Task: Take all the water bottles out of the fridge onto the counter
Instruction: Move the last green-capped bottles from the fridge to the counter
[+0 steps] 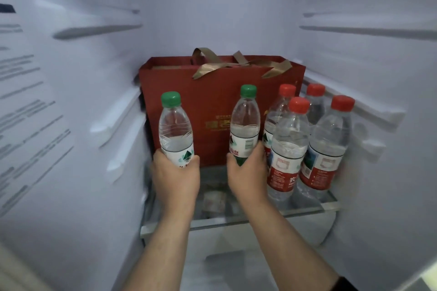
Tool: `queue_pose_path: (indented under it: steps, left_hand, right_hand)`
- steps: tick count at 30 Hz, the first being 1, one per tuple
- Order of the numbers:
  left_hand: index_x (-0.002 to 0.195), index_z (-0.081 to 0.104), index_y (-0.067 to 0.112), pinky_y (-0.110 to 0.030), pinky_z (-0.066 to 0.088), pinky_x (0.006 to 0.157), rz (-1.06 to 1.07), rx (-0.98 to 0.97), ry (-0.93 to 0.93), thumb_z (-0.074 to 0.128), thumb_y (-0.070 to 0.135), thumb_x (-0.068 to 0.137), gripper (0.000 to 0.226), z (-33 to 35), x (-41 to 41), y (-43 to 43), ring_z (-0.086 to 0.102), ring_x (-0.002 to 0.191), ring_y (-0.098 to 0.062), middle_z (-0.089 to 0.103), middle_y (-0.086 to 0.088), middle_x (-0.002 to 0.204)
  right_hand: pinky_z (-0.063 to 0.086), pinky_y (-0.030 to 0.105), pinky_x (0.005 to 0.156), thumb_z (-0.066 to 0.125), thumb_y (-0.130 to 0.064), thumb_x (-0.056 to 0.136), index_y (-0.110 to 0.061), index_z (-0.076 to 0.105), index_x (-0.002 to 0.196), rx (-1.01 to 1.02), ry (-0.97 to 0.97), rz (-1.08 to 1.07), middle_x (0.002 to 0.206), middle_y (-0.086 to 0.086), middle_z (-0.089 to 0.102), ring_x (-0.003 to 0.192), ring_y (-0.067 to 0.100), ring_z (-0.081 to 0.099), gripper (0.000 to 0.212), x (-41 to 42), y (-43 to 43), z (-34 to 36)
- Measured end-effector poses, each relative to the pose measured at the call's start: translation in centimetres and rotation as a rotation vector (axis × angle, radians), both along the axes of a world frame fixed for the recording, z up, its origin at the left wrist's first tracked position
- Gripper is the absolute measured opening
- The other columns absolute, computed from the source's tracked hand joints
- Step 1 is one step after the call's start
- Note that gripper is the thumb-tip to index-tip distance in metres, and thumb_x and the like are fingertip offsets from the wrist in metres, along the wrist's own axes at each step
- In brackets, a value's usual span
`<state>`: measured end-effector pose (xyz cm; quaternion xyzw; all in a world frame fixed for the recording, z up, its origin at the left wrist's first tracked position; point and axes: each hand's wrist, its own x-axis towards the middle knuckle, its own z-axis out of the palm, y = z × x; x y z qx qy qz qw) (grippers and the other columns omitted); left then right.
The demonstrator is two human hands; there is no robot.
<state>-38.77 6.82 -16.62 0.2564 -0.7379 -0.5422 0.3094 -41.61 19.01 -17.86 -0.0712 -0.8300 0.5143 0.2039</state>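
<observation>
I look into an open fridge. My left hand [176,177] grips the lower part of a clear water bottle with a green cap [175,130], held upright above the glass shelf [307,210]. My right hand [248,170] grips a second green-capped bottle [245,123], also upright. To the right, several red-capped water bottles [287,149] with red labels stand together on the shelf, the nearest one touching my right hand's side.
A dark red paper gift bag [208,106] with gold ribbon handles stands behind the bottles at the back of the shelf. White fridge walls with shelf rails close in on the left [99,28] and right [369,28]. A drawer sits below the shelf.
</observation>
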Motion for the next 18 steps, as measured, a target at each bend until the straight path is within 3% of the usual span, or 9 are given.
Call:
queue_pose_path:
  steps: [5,9,14,16,18]
  left_hand:
    - [0.103,0.061,0.026,-0.043,0.060,0.072,0.022,-0.022,0.050,0.077,0.034,0.058,0.048,-0.2,1.0,-1.4,0.070,0.085,-0.019,0.070,0.002,0.097]
    - [0.104,0.062,0.030,-0.040,0.060,0.074,0.014,-0.013,0.026,0.076,0.038,0.056,0.050,-0.2,1.3,-1.9,0.069,0.087,-0.018,0.070,0.006,0.098]
    - [0.096,0.061,0.029,-0.038,0.059,0.070,-0.012,-0.012,0.003,0.074,0.042,0.054,0.045,-0.4,2.1,-1.9,0.069,0.082,-0.017,0.070,0.007,0.093]
    - [0.096,0.060,0.028,-0.037,0.058,0.070,-0.038,-0.015,0.004,0.077,0.039,0.056,0.044,-0.5,2.7,-1.7,0.069,0.082,-0.017,0.070,0.008,0.092]
    - [0.095,0.056,0.029,-0.032,0.053,0.070,-0.059,-0.011,0.006,0.080,0.033,0.061,0.042,-0.4,3.6,-1.4,0.066,0.082,-0.018,0.067,0.010,0.091]
  right_hand:
    - [0.052,0.038,0.085,0.082,-0.042,0.071,-0.017,0.046,0.129,-0.062,-0.031,0.034,0.121,0.003,0.060,0.109,0.024,0.060,0.072,-1.1,-1.3,0.8]
    - [0.043,0.027,0.072,0.082,-0.043,0.070,-0.023,0.052,0.114,0.009,-0.086,0.165,0.108,-0.006,0.064,0.095,0.016,0.060,0.057,-0.5,-1.9,1.9]
    - [0.036,0.013,0.057,0.082,-0.039,0.070,-0.026,0.054,0.113,0.040,-0.094,0.234,0.096,-0.015,0.057,0.085,0.007,0.053,0.052,1.6,-1.6,2.2]
    - [0.041,0.015,0.061,0.081,-0.040,0.068,-0.027,0.056,0.114,0.053,-0.091,0.218,0.099,-0.015,0.061,0.087,0.007,0.055,0.055,2.7,-1.2,2.2]
    - [0.051,0.025,0.074,0.082,-0.041,0.065,-0.028,0.057,0.115,0.047,-0.085,0.196,0.105,-0.012,0.067,0.094,0.010,0.062,0.057,3.7,-0.7,2.0]
